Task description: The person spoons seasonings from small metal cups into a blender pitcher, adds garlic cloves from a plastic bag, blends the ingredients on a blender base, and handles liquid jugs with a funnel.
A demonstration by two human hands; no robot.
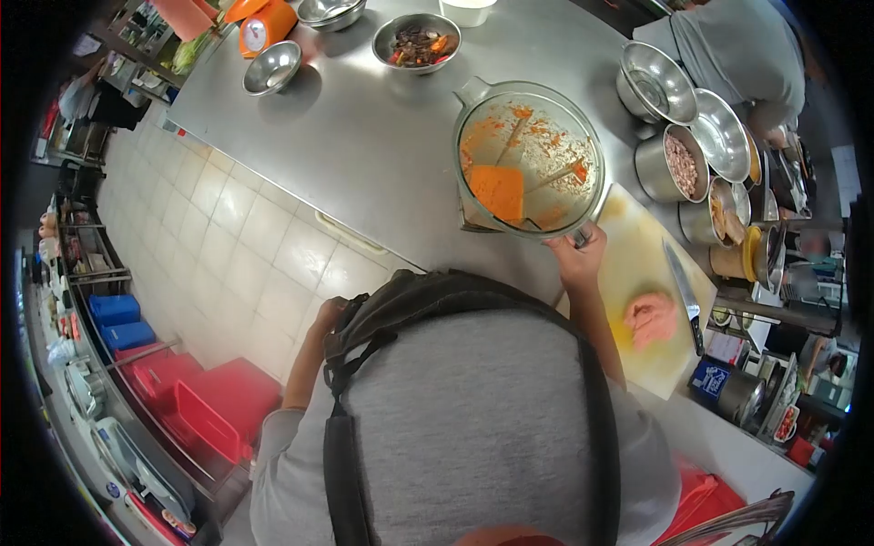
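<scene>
1. The single head-worn camera looks forward and steeply down.
2. A grey shirt (pixel 464 400) lies nearest, filling the lower middle.
3. The wide, rounded view takes in counter (pixel 355 136) and tiled floor (pixel 209 214).

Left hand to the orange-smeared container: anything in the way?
Nothing visible blocks it: bare tabletop lies between the left hand and the container, though a black strap sits right beside that hand. The right hand grips the container's handle.

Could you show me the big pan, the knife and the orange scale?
Big pan (pixel 574 127): head view, on its inner wall.
Knife (pixel 679 278): head view, on the middle of its blade.
Orange scale (pixel 256 35): head view, on its round dial.
</scene>
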